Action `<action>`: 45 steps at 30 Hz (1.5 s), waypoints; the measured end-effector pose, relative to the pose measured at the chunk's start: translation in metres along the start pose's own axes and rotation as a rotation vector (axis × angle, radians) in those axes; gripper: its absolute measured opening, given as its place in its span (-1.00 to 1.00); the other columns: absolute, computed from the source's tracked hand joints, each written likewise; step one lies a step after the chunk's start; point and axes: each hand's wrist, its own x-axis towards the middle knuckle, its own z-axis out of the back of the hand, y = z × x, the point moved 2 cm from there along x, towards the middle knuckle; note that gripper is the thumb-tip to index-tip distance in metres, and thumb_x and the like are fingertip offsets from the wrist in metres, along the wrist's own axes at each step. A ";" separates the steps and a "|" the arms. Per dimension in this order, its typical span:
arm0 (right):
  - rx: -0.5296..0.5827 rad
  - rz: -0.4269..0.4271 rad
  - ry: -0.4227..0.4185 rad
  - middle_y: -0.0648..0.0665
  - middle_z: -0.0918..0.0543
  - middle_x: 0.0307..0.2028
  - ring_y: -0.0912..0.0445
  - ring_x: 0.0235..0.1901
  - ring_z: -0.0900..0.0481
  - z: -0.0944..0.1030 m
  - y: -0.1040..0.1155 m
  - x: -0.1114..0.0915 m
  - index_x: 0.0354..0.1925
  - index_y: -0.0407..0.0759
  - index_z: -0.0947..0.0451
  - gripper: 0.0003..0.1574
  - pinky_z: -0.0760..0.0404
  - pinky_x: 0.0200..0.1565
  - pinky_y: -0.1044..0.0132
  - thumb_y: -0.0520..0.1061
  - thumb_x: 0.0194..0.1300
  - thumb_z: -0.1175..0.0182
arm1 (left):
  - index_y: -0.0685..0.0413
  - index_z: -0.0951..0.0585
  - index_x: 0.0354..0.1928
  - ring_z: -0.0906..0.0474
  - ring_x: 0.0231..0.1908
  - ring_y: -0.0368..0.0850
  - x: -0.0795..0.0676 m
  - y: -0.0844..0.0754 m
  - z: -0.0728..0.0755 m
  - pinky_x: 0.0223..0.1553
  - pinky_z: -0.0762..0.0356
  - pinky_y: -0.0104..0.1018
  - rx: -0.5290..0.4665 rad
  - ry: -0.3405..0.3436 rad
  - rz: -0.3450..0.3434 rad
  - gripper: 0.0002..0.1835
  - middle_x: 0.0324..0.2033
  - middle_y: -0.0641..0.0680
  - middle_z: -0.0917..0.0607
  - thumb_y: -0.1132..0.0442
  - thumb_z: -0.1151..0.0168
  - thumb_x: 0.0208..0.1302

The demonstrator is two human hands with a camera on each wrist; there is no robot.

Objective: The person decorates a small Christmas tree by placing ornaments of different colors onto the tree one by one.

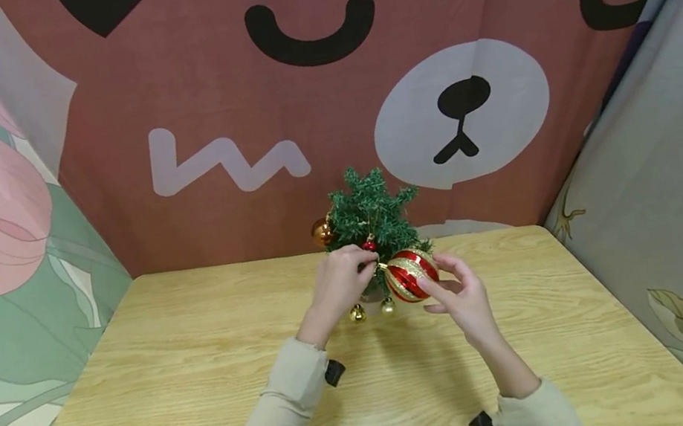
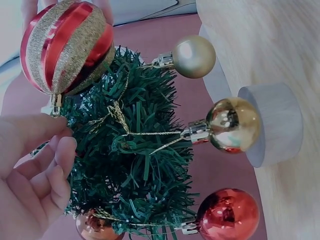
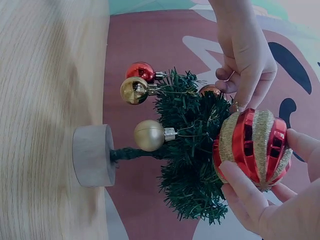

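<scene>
A large red bauble with gold glitter stripes (image 1: 412,275) is held at the front of a small green Christmas tree (image 1: 371,208). My right hand (image 1: 467,297) grips its round body, thumb on one side and fingers on the other. At the bauble's gold cap, my left hand (image 1: 342,281) pinches with thumb and forefinger, the other fingers curled in; the loop there is mostly hidden by the fingertips. Smaller baubles hang from the branches: a shiny gold one (image 2: 234,125), a matte gold one (image 2: 194,56), a red one (image 2: 228,215) and a copper one (image 1: 321,232).
The tree stands on a round pale wooden base (image 3: 93,155) near the back of a light wood table (image 1: 203,357). Behind the table hangs a brown curtain (image 1: 235,223) printed with a bear face. Patterned cloth (image 1: 676,225) hangs at the right side.
</scene>
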 end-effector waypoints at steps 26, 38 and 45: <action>0.018 -0.200 -0.005 -0.31 -0.29 -0.09 0.09 -0.37 -0.54 -0.002 -0.003 -0.007 0.16 -0.32 -0.25 -0.42 -0.58 -0.49 0.06 -0.17 0.21 -0.15 | 0.06 -0.66 -0.35 -0.51 -0.51 -0.25 0.011 -0.003 -0.006 -0.57 -0.41 -0.47 0.052 0.090 0.051 -0.92 -0.44 -0.02 -0.62 0.26 -0.20 0.14; 0.035 -0.272 -0.009 -0.32 -0.29 -0.05 0.07 -0.35 -0.54 -0.002 -0.005 -0.009 0.14 -0.37 -0.22 -0.47 -0.58 -0.46 0.04 -0.28 0.22 -0.11 | 0.07 -0.64 -0.36 -0.48 -0.51 -0.24 0.009 0.001 -0.008 -0.57 -0.38 -0.45 -0.020 0.097 0.149 -0.93 -0.48 -0.06 -0.58 0.29 -0.26 0.07; 0.063 -0.290 -0.006 -0.33 -0.30 -0.06 0.08 -0.35 -0.56 -0.001 -0.008 -0.011 0.13 -0.40 -0.22 -0.47 -0.58 -0.45 0.03 -0.30 0.22 -0.09 | 0.09 -0.64 -0.39 -0.51 -0.52 -0.24 0.006 0.002 -0.009 -0.52 -0.43 -0.44 -0.072 0.103 0.194 -0.94 -0.51 -0.05 -0.62 0.28 -0.28 0.06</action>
